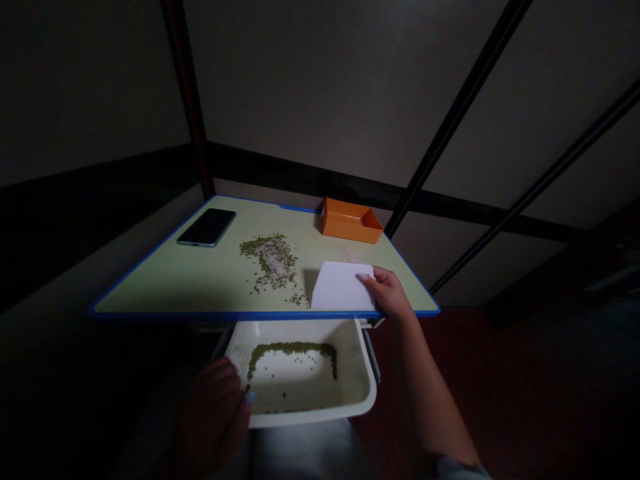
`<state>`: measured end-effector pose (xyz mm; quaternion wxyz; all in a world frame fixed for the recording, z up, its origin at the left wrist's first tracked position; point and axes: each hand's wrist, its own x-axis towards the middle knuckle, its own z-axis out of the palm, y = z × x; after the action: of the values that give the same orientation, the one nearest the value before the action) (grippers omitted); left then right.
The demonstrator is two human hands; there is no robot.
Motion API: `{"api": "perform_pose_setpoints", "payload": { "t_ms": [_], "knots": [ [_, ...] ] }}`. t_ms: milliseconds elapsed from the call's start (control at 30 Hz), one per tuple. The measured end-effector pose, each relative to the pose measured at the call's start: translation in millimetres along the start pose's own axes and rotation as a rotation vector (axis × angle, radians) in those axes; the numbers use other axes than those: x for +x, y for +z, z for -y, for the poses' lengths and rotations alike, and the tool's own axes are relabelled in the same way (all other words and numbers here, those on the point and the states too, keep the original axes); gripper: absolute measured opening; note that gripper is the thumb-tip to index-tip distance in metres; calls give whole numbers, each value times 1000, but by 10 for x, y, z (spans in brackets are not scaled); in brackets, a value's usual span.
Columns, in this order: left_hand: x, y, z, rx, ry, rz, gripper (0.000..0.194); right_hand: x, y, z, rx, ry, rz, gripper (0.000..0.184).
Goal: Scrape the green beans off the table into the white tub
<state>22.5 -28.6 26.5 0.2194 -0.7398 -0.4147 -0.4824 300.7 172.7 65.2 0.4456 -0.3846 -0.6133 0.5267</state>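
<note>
My right hand (390, 291) pinches the right edge of a white scraper-like sheet (343, 285), held at the table's front edge. Left of the sheet, a spread of small green beans mixed with pale grains (273, 261) lies on the light green tabletop (165, 280). Below the table's edge is a white plastic tub (367, 400), with more green beans (293, 347) gathered along its far side and a few scattered over its bottom. My left hand (215, 407) is closed on the tub's left rim, in dim light.
An orange open box (353, 230) stands at the table's back right, with a faint pinkish scatter in front of it. A smartphone (207, 227) lies at the back left. A blue edging (270, 315) runs round the table, and panelled doors (310, 87) rise behind it.
</note>
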Motion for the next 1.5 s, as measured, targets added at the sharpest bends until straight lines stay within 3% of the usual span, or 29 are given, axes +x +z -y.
{"api": "perform_pose_setpoints", "payload": {
  "t_ms": [167, 967, 1500],
  "knots": [
    [-51, -32, 34, 32, 35, 85, 14, -13, 16, 22, -11, 14, 6, 32],
    [134, -28, -28, -53, 26, 16, 20, 4, 4, -32, -77, 1, -31, 34],
    [16, -22, -7, -1, 17, 22, 16, 15, 6, -50, -81, 10, -15, 34]
  ]
}}
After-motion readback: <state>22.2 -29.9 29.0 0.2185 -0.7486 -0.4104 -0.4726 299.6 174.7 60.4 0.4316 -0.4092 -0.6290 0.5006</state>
